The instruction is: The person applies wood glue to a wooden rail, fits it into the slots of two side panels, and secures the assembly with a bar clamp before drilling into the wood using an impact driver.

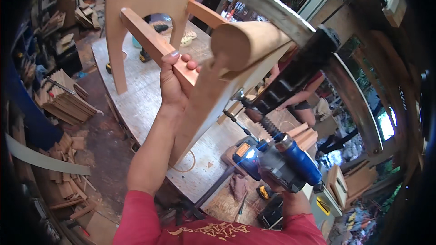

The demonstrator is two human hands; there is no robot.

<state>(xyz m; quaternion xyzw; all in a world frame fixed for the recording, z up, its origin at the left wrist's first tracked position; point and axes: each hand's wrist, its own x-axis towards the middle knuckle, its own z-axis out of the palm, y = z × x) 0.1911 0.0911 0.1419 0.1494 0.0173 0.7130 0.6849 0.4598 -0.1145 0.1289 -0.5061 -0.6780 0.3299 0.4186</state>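
A wooden piece of furniture (209, 95) with side panels, a rounded top rail and cross rails stands on the worktable. My left hand (173, 79) is wrapped round one wooden cross rail (143, 31), thumb on top. A long bar clamp (295, 75), with a black jaw, threaded screw and blue handle, lies across the near panel's right side. Below it, my right hand (272, 185), partly hidden, grips a blue and grey power drill (247, 158). Its long thin bit points up-left at the panel; whether the tip touches wood, I cannot tell.
The pale worktable (141, 109) spreads under the furniture. Stacked wooden panels (63, 97) and scrap wood (68, 172) lie on the left. Another person's leg (305, 111) shows beyond the clamp. A yellow and black tool (265, 193) lies near my right arm.
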